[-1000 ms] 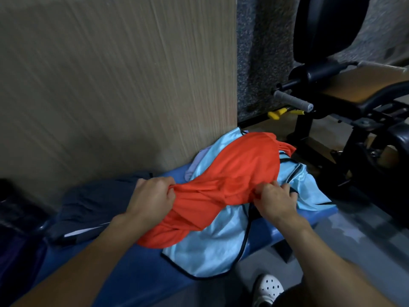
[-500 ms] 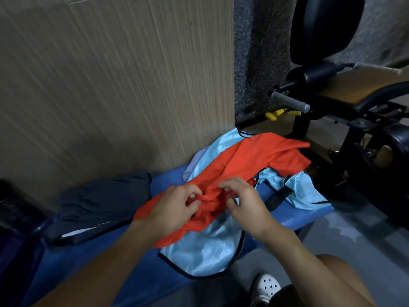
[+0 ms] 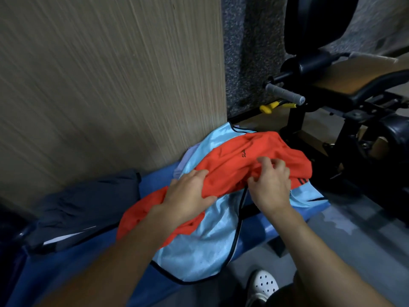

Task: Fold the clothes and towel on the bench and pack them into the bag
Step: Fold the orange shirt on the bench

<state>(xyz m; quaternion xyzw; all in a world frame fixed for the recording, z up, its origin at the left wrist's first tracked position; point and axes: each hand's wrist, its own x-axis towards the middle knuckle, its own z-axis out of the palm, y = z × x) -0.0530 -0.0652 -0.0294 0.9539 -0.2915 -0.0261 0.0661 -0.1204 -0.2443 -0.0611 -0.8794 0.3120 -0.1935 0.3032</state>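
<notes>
person's left hand (image 3: 190,192) is clutching a bunched fold of the orange shirt (image 3: 241,156), right hand (image 3: 271,186) is pinching the same shirt with curled fingers. shirt is lying atop a light blue jersey (image 3: 199,249) at the blue bench's (image 3: 66,267) right end; dark garment (image 3: 88,201) is sitting further left on the bench.

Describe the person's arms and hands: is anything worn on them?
Both are bare. The left hand and right hand carry no gloves, rings or watch. The left forearm and right forearm show no sleeve up to the picture's edge.
</notes>
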